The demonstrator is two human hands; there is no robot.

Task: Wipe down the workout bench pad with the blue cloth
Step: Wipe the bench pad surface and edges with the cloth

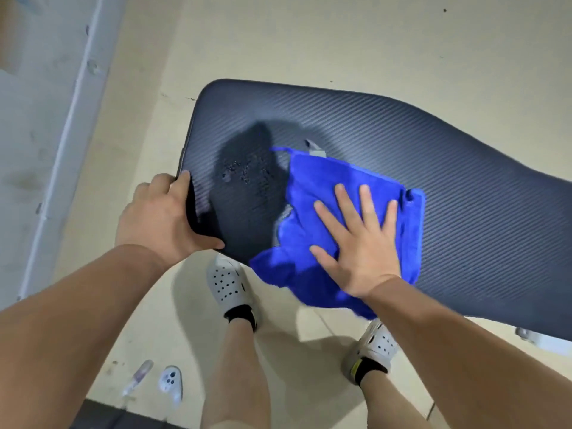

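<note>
The dark, ribbed workout bench pad (418, 144) stretches from the centre to the right edge of the head view. A blue cloth (312, 193) lies crumpled on its near left part, with one corner hanging over the front edge. My right hand (359, 239) presses flat on the cloth, fingers spread. My left hand (161, 215) grips the pad's left end, thumb on the near corner and fingers curled around the edge. A wet patch with droplets (244, 174) shows on the pad between the two hands.
My legs and two white clogs (229, 283) stand on the beige floor just under the pad's front edge. A small spray bottle (139, 376) and a white controller-like object (171, 382) lie on the floor at lower left. A pale wall trim (71, 125) runs along the left.
</note>
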